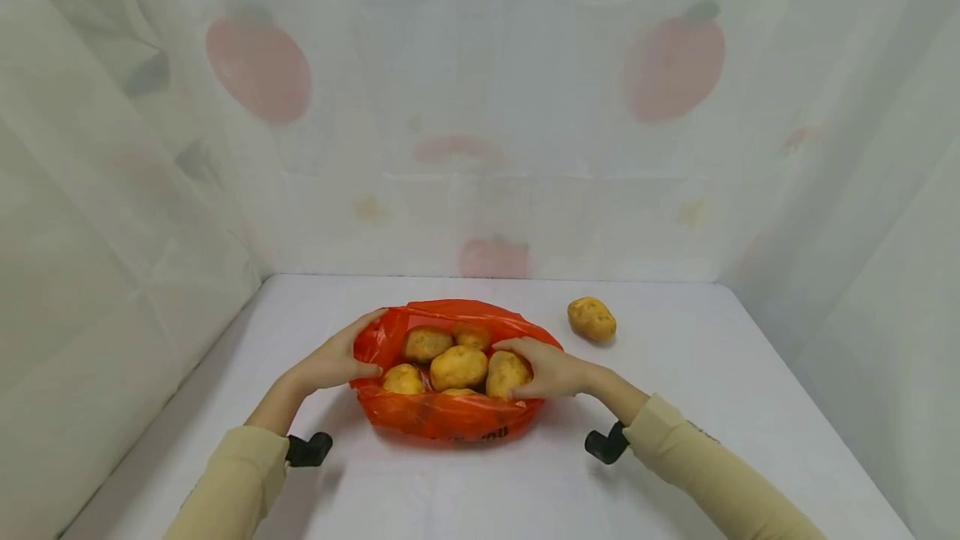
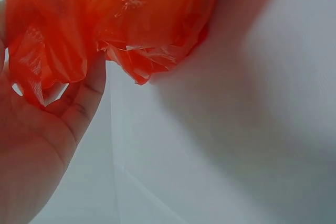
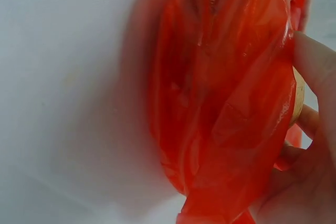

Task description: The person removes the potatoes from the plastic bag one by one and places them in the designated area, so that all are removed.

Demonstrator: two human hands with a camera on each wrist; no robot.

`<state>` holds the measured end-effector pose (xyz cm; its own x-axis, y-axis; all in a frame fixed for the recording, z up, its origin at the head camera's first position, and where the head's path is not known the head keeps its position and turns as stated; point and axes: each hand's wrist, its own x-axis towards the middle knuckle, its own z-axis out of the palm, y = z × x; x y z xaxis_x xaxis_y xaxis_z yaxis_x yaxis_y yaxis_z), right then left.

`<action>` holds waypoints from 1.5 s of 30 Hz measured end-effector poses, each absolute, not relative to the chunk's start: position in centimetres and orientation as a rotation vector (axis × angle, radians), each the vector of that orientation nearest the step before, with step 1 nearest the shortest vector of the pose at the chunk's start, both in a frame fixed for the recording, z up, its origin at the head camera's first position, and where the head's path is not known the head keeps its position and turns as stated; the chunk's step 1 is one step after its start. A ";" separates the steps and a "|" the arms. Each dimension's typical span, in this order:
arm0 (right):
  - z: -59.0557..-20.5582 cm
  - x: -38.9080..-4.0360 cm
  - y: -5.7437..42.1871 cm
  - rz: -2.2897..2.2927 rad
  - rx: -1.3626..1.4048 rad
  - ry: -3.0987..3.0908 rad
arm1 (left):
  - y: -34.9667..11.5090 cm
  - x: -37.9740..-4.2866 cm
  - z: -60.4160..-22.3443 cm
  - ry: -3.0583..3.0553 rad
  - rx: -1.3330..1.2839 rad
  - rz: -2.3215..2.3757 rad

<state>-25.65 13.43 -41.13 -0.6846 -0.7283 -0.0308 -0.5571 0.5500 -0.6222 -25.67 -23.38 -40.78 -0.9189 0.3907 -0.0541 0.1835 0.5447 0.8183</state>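
An orange-red plastic bag (image 1: 450,417) lies with its mouth spread wide, and several potatoes (image 1: 459,367) show inside. My left hand (image 1: 330,363) grips the bag's left side, thumb at the near rim and fingers over the far side. In the left wrist view the thin plastic (image 2: 50,35) bunches between thumb and fingers. At the bag's right end, my right hand (image 1: 553,369) holds a potato (image 1: 507,374) just inside the mouth, fingers behind it and thumb in front. The right wrist view shows only a sliver of that potato (image 3: 298,97) past the bag's wall.
One more potato (image 1: 592,320) lies outside the bag, on the white tabletop (image 1: 675,340) at the back right. A pale curtain with faded fruit prints (image 1: 480,223) closes off the back and both sides. A black wrist mount (image 1: 309,449) hangs under each forearm.
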 end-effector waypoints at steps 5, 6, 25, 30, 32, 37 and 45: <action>-40.3 -25.7 13.7 -0.882 -1.089 2.527 | -23.6 -25.8 -41.0 2.560 0.469 1.298; -40.2 -25.7 13.7 -0.886 -1.099 2.532 | -23.6 -25.8 -41.0 2.562 0.469 1.296; -36.4 -25.4 15.1 -0.994 -1.076 2.532 | -24.1 -26.1 -41.1 2.570 0.443 1.264; -35.5 -25.4 15.6 -1.069 -1.079 2.502 | -24.1 -26.1 -41.1 2.576 0.438 1.258; -35.2 -25.3 15.8 -1.093 -1.077 2.490 | -24.1 -26.1 -41.0 2.582 0.434 1.248; -34.0 -25.1 16.6 -1.164 -1.052 2.455 | -24.1 -26.0 -40.8 2.588 0.427 1.234; -32.6 -25.3 18.3 -1.178 -0.994 2.533 | -24.3 -25.9 -40.4 2.570 0.410 1.220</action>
<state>-25.26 18.28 -32.57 -0.7614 -0.6383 0.1138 -0.4983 0.4639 -0.7325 -25.92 -24.28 -40.45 -0.9247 0.3624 -0.1169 0.1385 0.6060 0.7833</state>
